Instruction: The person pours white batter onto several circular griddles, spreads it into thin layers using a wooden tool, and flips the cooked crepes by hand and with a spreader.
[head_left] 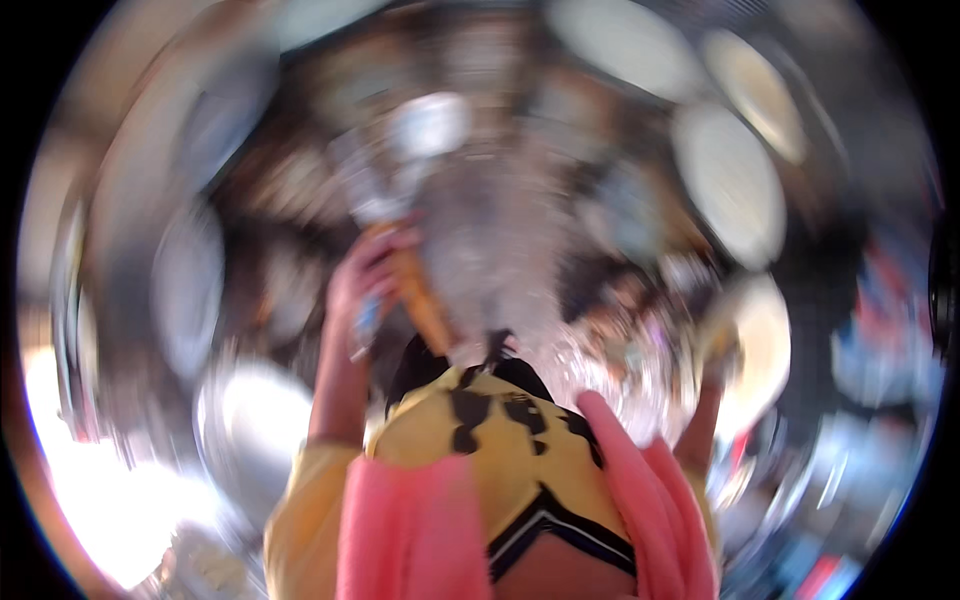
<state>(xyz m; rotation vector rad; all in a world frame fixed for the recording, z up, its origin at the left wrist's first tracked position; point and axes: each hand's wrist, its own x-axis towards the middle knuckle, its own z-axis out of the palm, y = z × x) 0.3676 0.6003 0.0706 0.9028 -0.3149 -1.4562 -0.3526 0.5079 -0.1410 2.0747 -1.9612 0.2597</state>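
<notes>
Motion blur smears the whole head view. My left hand [368, 272] is closed, its fingers wrapped round an orange-brown handle [425, 305] that slants down toward my body. Beyond the fingers is a pale, forked shape [368, 185], too blurred to name; whether it belongs to the handle I cannot tell. A small bluish-white piece [367, 318] shows below that hand. Out to the right, my right hand [718, 350] is against or in front of a round cream-coloured thing [765, 335]. Its fingers are too smeared to read.
Several round, pale tops or discs ring the space, among them one at the right [730, 185] and one at the left [190, 285]. A bright white round thing [430, 123] lies ahead. Blurred clutter [630, 330] covers the ground at centre right.
</notes>
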